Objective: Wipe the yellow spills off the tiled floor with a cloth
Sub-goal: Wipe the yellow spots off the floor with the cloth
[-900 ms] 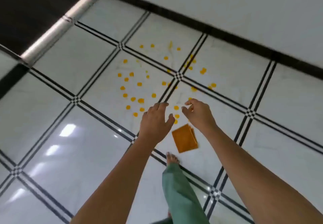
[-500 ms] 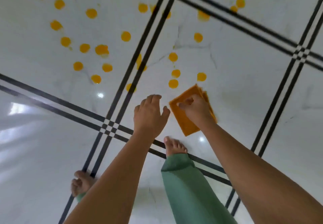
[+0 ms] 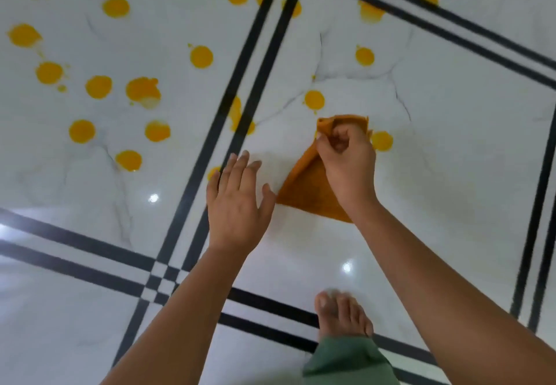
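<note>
**Item: orange cloth** (image 3: pixel 307 195). On the white tile right of the upright double line. Its top corner is bunched and raised, and the rest falls in a triangle to a straight lower edge. Whether that edge touches the floor cannot be told.

**Item: right hand** (image 3: pixel 346 168). Fingers curled tight round the cloth's top corner, knuckles up.

**Item: left hand** (image 3: pixel 237 201). Fingers straight and spread, palm down, holding nothing. It is just left of the cloth, thumb tip near the cloth's lower left corner. Contact with the floor cannot be told.

**Item: yellow spills** (image 3: pixel 201 56). Many round drops, mostly on the tile left of the double line, with several more to the right. One (image 3: pixel 314 99) lies just beyond the cloth's top. Another (image 3: pixel 381 141) lies just beside the right hand. A third (image 3: pixel 213 172) is partly hidden by the left fingers.

**Item: tiled floor** (image 3: pixel 451 159). Glossy white marbled tiles.

**Item: black double lines** (image 3: pixel 255 84). They run between the tiles and cross in a small checker at lower left.

**Item: light reflections** (image 3: pixel 153 198). Small bright spots on the gloss.

**Item: bare foot** (image 3: pixel 341 314). Near the bottom edge, toes toward the cloth.

**Item: green trouser cuff** (image 3: pixel 346 360). Covers the foot's heel end.
</note>
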